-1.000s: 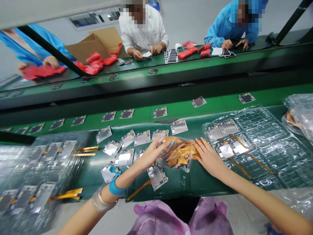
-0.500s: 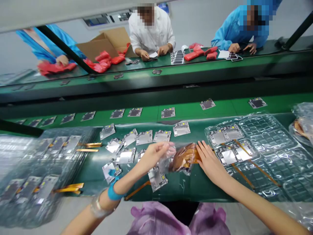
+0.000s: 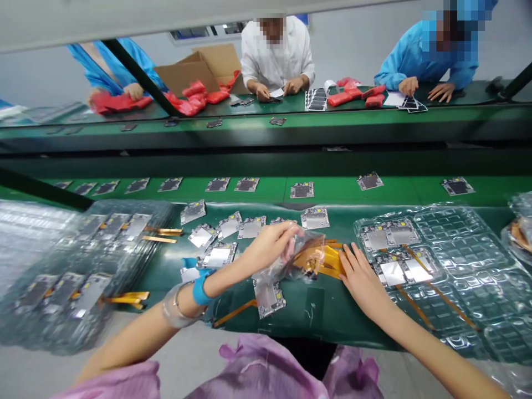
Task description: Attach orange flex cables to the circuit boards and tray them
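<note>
Pinched in the closed fingers of my left hand is a clear plastic bag. A bundle of orange flex cables sticks out of its right end. My right hand grips the outer ends of those cables, fingers fairly straight and thumb hidden. Below the bag lies a circuit board with one orange strip to its left. Several more silver circuit boards lie around my left forearm. Just right of my right hand, a clear blister tray holds several boards with orange strips across them.
Stacked clear trays with boards and orange cables stand at the left. Behind the bench, a green belt carries a row of boards. Another plastic bag sits at the far right. Across the line, co-workers sit near red packets and a cardboard box.
My left hand has lifted and tipped the bag; more of the orange cables now shows outside it, beside my right hand. The whole view has shifted slightly.
</note>
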Tool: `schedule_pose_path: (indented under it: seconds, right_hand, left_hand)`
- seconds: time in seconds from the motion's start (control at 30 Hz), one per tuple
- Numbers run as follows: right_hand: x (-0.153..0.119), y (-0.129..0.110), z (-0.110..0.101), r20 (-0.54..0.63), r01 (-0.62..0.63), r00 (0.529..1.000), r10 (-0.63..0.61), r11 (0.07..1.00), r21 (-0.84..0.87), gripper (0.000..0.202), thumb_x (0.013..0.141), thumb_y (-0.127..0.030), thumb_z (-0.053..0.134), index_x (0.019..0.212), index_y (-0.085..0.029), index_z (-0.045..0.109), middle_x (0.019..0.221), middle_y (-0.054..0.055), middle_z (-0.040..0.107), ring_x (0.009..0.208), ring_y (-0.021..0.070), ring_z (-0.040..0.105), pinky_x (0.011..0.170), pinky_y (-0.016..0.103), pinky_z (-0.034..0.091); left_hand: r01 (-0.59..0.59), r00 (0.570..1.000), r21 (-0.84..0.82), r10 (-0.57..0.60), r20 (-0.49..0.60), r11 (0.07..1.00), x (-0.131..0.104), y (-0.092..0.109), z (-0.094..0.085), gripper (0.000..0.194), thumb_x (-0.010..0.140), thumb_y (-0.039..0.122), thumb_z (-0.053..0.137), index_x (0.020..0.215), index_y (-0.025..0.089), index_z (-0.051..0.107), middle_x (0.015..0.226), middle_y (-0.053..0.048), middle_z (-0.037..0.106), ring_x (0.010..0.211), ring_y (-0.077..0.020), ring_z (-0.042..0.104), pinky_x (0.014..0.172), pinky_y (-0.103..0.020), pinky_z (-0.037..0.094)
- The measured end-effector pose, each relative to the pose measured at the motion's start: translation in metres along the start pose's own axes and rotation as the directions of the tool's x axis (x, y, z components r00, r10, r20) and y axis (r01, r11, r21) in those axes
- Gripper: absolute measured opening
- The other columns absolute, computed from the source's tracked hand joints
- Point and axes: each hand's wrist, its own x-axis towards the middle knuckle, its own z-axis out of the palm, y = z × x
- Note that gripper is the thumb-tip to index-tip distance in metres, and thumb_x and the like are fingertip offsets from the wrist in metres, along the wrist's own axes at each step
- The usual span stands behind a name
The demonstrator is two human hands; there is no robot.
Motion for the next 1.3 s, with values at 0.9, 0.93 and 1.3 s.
schedule_pose_path:
  seconds: [0.9,0.93,1.3]
  right_hand:
    - [0.043,-0.001,-0.053,0.003,-0.254,0.94,0.34,0.696,0.672,0.052,0.102,-0.048,0.041,0.147,-0.024,0.038,0.15,0.013,0.046,0.131,0.0258,0.053,0.109,0.045,0.046]
    - [0.039,0.003,-0.05,-0.001,-0.254,0.943,0.333,0.721,0.645,0.05,0.102,-0.048,0.041,0.145,-0.023,0.041,0.147,0.013,0.049,0.131,0.0265,0.053,0.109,0.047,0.046]
    - [0.024,-0.015,-0.023,0.027,-0.031,0.999,0.023,0.929,0.369,0.044,0.098,-0.032,0.054,0.138,-0.015,0.054,0.149,0.015,0.047,0.146,0.0326,0.031,0.12,0.055,0.03]
  left_hand:
    - [0.101,0.993,-0.444,-0.116,-0.008,0.89,-0.026,0.01,-0.005,0.059,0.085,0.04,0.07,0.137,0.018,0.052,0.126,-0.013,0.068,0.116,-0.0261,0.064,0.086,-0.031,0.054]
    - [0.133,0.988,-0.436,-0.152,-0.009,0.89,-0.02,0.008,-0.003,0.059,0.086,0.041,0.069,0.137,0.018,0.052,0.129,-0.014,0.067,0.117,-0.0267,0.063,0.081,-0.03,0.055]
    - [0.149,0.985,-0.148,-0.161,-0.067,0.978,-0.05,0.01,-0.034,0.058,0.083,0.05,0.068,0.134,0.023,0.057,0.139,-0.011,0.062,0.125,-0.0306,0.059,0.093,-0.035,0.053]
